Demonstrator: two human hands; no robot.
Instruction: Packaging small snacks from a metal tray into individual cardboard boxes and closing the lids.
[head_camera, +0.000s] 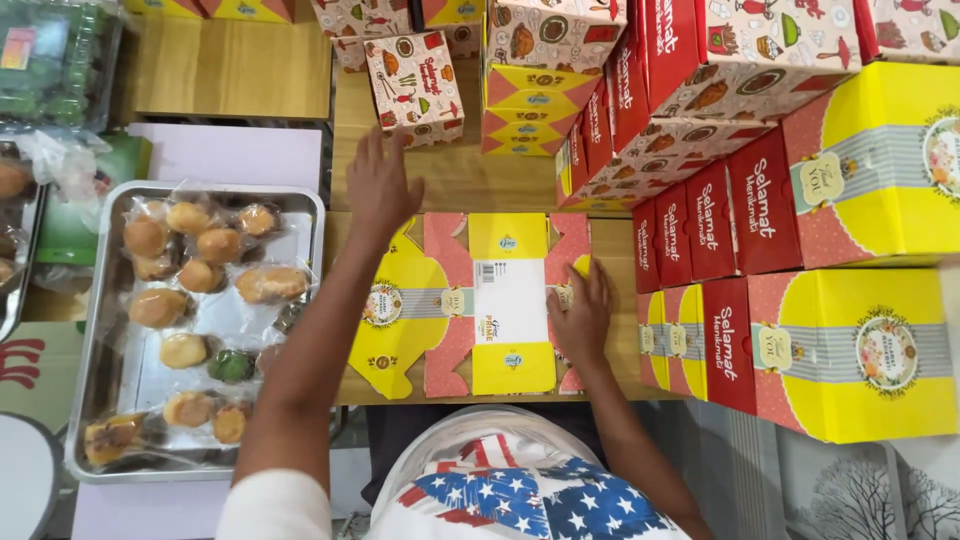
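Pressing flat yellow-and-pink cardboard box blank (480, 300), right hand (580, 315) spread; left hand (378, 185) spread on wood

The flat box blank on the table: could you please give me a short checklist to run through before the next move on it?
1. Flat box blank lies unfolded, printed side up: ok.
2. Right hand rests on the blank's right flaps: ok.
3. Left hand on the blank: not ok; it is stretched beyond the top left corner, toward the small patterned box.
4. Finished yellow and red boxes are close on the right; room to fold: cannot tell.
5. Tray of wrapped pastries stands left of the blank, apart: ok.
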